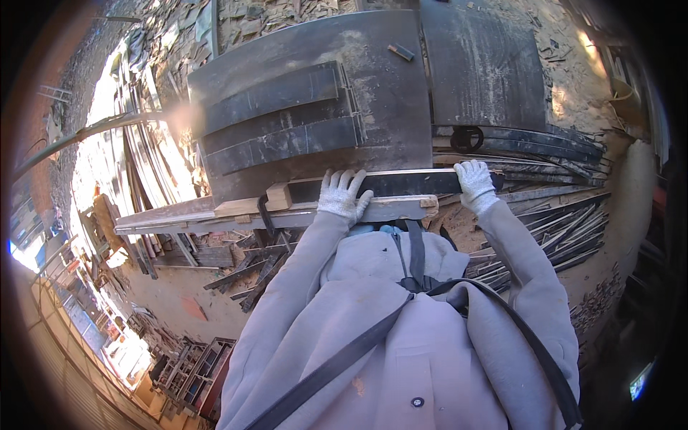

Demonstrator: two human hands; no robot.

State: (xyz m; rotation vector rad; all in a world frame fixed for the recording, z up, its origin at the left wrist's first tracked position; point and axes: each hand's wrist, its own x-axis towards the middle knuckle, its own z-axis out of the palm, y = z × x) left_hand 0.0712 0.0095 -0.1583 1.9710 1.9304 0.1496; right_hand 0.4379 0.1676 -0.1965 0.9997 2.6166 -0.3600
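Note:
Both my hands wear white knit gloves and grip one long dark board (401, 184) that lies across the near edge of a big dark work table (373, 64). My left hand (342, 195) closes over the board's middle, just right of a small pale wood block (279, 195). My right hand (474, 184) clamps the board's right end. Under the board, a pale wooden rail (186, 213) runs along the table's near edge. My grey sleeves and a black strap fill the lower part of the view.
Three dark curved strips (279, 118) lie stacked on the table, a small block (400, 51) farther back. A second dark panel (487, 64) sits to the right, with a black clamp (466, 137) at its edge. Piles of dark slats (559, 229) and offcuts cover the sandy ground.

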